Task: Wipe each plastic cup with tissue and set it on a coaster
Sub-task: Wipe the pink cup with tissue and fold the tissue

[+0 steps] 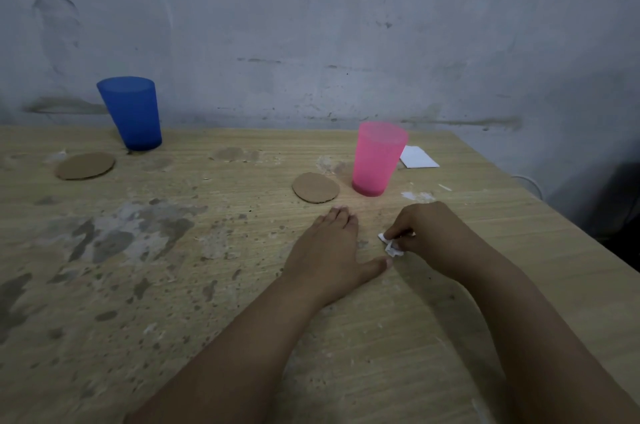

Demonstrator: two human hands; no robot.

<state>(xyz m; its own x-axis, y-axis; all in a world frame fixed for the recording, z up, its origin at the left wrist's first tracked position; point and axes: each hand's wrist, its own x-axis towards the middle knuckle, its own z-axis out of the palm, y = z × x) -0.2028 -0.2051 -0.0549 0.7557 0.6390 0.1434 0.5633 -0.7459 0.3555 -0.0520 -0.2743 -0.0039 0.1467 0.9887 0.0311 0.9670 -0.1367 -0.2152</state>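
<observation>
worn, stained wooden table (242, 285) against a scuffed grey wall (346, 25). two cups, both upright, both standing on bare wood.

translucent pink plastic cup (377, 159) sits right of centre, just beside a round brown cardboard coaster (315, 188) on its left; cup and coaster look apart, not overlapping. translucent blue plastic cup (131, 114) stands far left near the wall, with a second round cardboard coaster (85, 165) just in front of it, a little to its left, separate from it. neither cup is on a coaster yet.

behind the pink cup, to its right, a flat white folded sheet of paper or tissue (417, 157) lies on the table.

left hand (329, 250) lies palm down, flat on the wood, fingers together and thumb spread toward the right, holding nothing. right hand (426, 229) is curled, its fingertips pinched on a small crumpled white scrap of tissue (391, 245) held low at the table surface, near the left thumb tip. both hands rest in front of the pink cup, clear of it.
</observation>
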